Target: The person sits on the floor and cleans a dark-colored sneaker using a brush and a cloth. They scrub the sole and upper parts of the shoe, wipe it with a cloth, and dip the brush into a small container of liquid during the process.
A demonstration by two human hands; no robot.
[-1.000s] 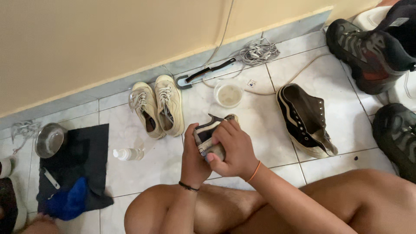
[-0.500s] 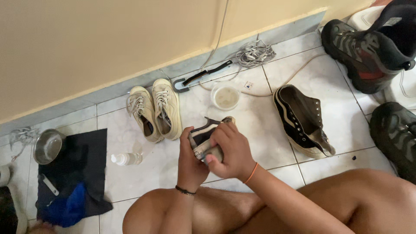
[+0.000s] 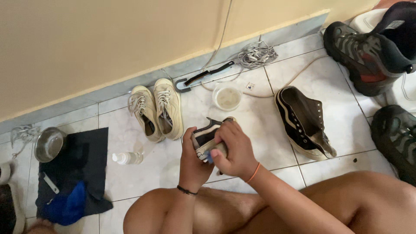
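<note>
Left hand [image 3: 193,162] grips dark shoe [image 3: 207,138], long axis toward 1 o'clock; right hand [image 3: 236,149] clenched on it from 3 o'clock.

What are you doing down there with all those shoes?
A person sits on the tiled floor holding a dark sneaker in the left hand. The right hand presses something small and blue against its side. Another dark sneaker lies laceless to the right, and a cream pair stands by the wall. A small tub of cloudy liquid, a clear bottle, a metal bowl and a black cloth are close by.
</note>
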